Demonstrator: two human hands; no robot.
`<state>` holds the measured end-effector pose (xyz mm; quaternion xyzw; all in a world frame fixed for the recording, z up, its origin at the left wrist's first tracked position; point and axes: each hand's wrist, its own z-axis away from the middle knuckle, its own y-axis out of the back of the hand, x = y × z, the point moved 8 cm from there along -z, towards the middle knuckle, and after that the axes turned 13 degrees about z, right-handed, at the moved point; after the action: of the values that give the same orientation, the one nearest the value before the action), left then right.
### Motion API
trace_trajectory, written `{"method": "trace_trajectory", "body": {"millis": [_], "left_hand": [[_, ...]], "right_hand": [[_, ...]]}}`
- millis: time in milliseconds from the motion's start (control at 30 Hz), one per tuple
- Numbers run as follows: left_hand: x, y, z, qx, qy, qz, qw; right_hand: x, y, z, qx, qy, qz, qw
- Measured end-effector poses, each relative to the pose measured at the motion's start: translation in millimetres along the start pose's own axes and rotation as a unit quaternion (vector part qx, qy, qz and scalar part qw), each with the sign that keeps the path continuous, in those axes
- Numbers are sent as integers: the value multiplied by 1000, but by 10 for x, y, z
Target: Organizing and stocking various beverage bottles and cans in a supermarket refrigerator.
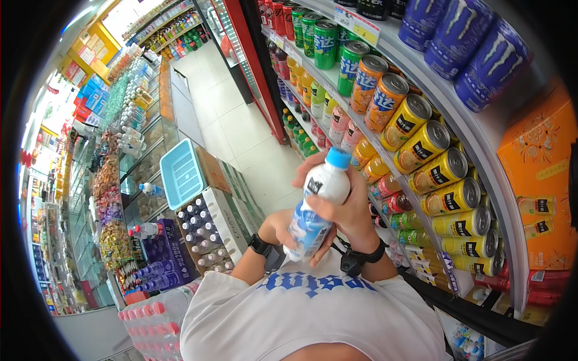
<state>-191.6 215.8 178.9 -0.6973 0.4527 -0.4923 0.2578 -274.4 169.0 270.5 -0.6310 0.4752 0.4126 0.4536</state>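
Observation:
I hold a white and blue drink bottle (308,231) in front of my chest, tilted with its blue cap up and to the right. My right hand (352,210) wraps round the upper part, thumb across the front, while some of its fingers pass behind. Low on the bottle, my left hand (278,227) closes on the side and base, its fingers partly hidden behind. Dark bands circle both wrists. Close by on the right, a shelf holds yellow cans (435,171) lined up in a row, with orange cans (387,99) and green cans (326,45) farther along.
Purple cans (490,66) stand on the higher shelf, beside an orange carton (536,180). To my left are a blue plastic basket (182,172), an open box of small bottles (201,228) and wrapped red-capped bottles (147,325). A glass counter (147,147) runs along the tiled aisle.

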Motion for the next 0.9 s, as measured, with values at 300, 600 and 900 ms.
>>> {"method": "trace_trajectory", "body": {"millis": [300, 600, 900], "left_hand": [[526, 3, -2, 542, -107, -452, 700], [537, -8, 189, 514, -76, -374, 768], [1509, -117, 945, 535, -285, -560, 565]], "right_hand": [[1, 382, -137, 155, 83, 81, 981], [558, 115, -228, -91, -84, -138, 983], [963, -73, -574, -33, -51, 281, 958]]}}
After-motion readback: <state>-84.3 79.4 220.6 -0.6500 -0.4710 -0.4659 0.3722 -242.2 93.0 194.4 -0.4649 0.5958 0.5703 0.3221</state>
